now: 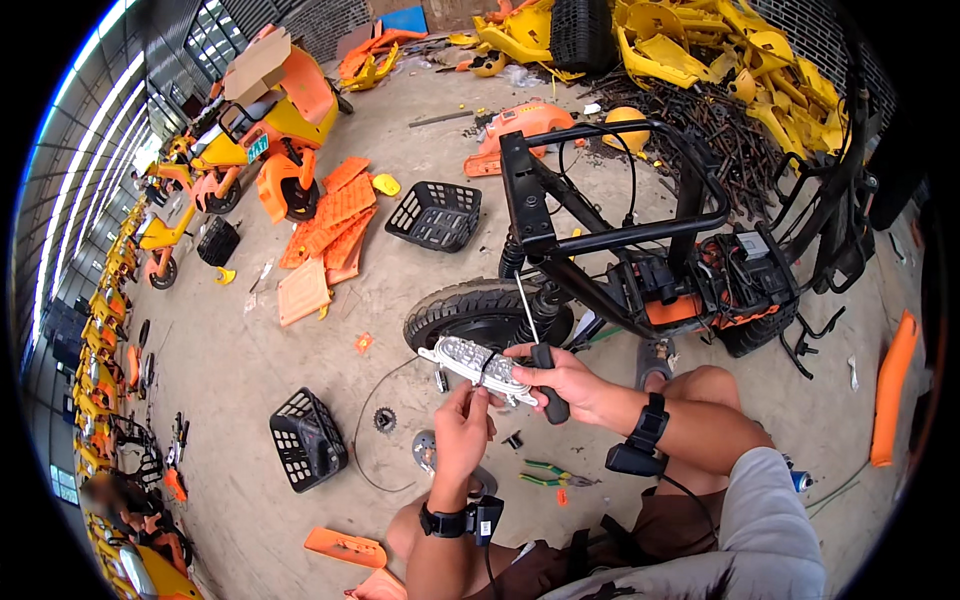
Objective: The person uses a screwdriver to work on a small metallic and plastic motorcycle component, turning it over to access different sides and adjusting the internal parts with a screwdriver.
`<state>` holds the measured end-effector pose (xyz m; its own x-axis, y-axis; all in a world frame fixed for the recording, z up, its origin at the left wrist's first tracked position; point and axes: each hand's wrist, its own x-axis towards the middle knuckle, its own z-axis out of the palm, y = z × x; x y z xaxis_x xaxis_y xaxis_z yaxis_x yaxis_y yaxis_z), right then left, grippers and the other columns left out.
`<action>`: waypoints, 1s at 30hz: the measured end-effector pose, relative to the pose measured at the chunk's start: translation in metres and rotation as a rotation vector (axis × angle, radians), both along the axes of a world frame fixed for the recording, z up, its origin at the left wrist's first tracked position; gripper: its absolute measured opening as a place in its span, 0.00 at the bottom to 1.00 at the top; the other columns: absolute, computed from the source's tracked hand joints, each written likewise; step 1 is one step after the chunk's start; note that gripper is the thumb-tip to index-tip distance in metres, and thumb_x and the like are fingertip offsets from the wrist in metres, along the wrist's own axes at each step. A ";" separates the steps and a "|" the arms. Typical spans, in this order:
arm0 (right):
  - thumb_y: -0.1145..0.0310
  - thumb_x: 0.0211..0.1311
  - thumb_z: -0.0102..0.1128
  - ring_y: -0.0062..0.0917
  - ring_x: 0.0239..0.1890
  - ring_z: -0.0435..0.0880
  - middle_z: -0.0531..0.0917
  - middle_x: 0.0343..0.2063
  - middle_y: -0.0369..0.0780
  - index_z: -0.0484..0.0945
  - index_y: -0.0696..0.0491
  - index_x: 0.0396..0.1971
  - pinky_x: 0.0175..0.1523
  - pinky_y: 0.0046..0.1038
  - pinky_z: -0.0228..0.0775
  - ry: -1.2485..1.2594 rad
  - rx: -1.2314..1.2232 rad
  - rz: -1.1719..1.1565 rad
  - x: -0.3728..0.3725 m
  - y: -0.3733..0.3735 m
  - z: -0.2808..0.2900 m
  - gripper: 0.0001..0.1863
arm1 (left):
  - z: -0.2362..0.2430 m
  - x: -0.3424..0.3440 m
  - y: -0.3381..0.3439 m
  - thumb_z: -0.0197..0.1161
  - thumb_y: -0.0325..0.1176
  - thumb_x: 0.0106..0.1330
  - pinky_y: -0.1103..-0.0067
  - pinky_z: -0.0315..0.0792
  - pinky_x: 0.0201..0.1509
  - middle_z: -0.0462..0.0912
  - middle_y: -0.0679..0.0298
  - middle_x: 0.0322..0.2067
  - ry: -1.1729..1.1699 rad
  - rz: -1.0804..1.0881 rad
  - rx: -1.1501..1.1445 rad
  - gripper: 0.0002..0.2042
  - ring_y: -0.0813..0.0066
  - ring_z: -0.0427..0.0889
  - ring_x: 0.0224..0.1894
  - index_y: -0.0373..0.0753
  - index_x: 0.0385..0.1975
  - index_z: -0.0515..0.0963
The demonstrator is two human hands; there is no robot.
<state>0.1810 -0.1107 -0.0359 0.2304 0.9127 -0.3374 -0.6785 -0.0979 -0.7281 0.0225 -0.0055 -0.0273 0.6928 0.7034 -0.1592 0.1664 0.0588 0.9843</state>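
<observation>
My right hand [570, 387] is closed round a screwdriver [551, 385] with a black handle, its thin shaft pointing up and away. The same hand's thumb and fingers grip the right end of an oval lamp [462, 357] with a clear lens and whitish housing. A thin black wire [486, 364] crosses the lamp and runs down to my left hand [464, 428], whose thumb and forefinger pinch at the lamp's near edge. Just beyond the lamp stands a stripped black scooter frame [535, 205] with its rear tyre [450, 310].
Green-handled pliers [545, 475], a small sprocket [384, 419] and a bent cable [357, 440] lie near my feet. Black baskets [308, 440] and orange panels [335, 225] are on the left floor. Yellow body parts [670, 50] pile up at the back; scooters [290, 100] line the left.
</observation>
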 end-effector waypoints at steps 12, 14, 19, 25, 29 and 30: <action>0.69 0.64 0.65 0.14 0.19 0.73 0.78 0.22 0.33 0.73 0.56 0.55 0.25 0.20 0.65 -0.155 -0.051 -0.117 -0.017 0.011 -0.004 0.21 | -0.019 -0.002 -0.002 0.57 0.20 0.68 0.82 0.76 0.29 0.82 0.56 0.32 -0.062 0.173 0.275 0.11 0.78 0.80 0.26 0.36 0.42 0.61; 0.69 0.64 0.65 0.14 0.18 0.73 0.78 0.22 0.33 0.73 0.56 0.54 0.25 0.20 0.65 -0.186 -0.041 -0.110 -0.018 0.012 -0.004 0.21 | -0.027 -0.007 0.003 0.57 0.19 0.67 0.82 0.77 0.31 0.82 0.56 0.33 -0.034 0.151 0.374 0.12 0.78 0.81 0.29 0.35 0.42 0.61; 0.69 0.64 0.66 0.14 0.19 0.74 0.78 0.24 0.33 0.73 0.55 0.55 0.24 0.18 0.65 -0.256 -0.025 -0.093 -0.016 0.013 -0.005 0.21 | -0.025 -0.007 0.001 0.58 0.18 0.67 0.80 0.79 0.38 0.82 0.55 0.35 -0.070 0.143 0.327 0.14 0.75 0.83 0.34 0.34 0.45 0.60; 0.68 0.64 0.66 0.13 0.18 0.74 0.80 0.25 0.33 0.74 0.55 0.54 0.24 0.18 0.65 -0.289 -0.007 -0.102 -0.015 0.010 -0.001 0.21 | -0.017 -0.010 0.001 0.60 0.18 0.67 0.80 0.79 0.42 0.84 0.52 0.38 -0.030 0.071 0.433 0.17 0.72 0.85 0.38 0.34 0.49 0.60; 0.67 0.64 0.65 0.12 0.18 0.73 0.81 0.26 0.33 0.74 0.55 0.54 0.24 0.18 0.65 -0.315 -0.013 -0.083 -0.017 0.008 0.002 0.21 | -0.021 -0.015 0.002 0.62 0.19 0.66 0.80 0.79 0.41 0.85 0.51 0.36 0.003 0.077 0.464 0.18 0.72 0.86 0.37 0.34 0.49 0.60; 0.68 0.64 0.65 0.12 0.18 0.73 0.81 0.26 0.34 0.74 0.55 0.54 0.23 0.18 0.64 -0.329 -0.011 -0.087 -0.017 0.008 0.002 0.20 | -0.021 -0.015 0.003 0.62 0.19 0.66 0.80 0.79 0.41 0.85 0.52 0.35 0.016 0.079 0.472 0.18 0.72 0.86 0.36 0.34 0.49 0.61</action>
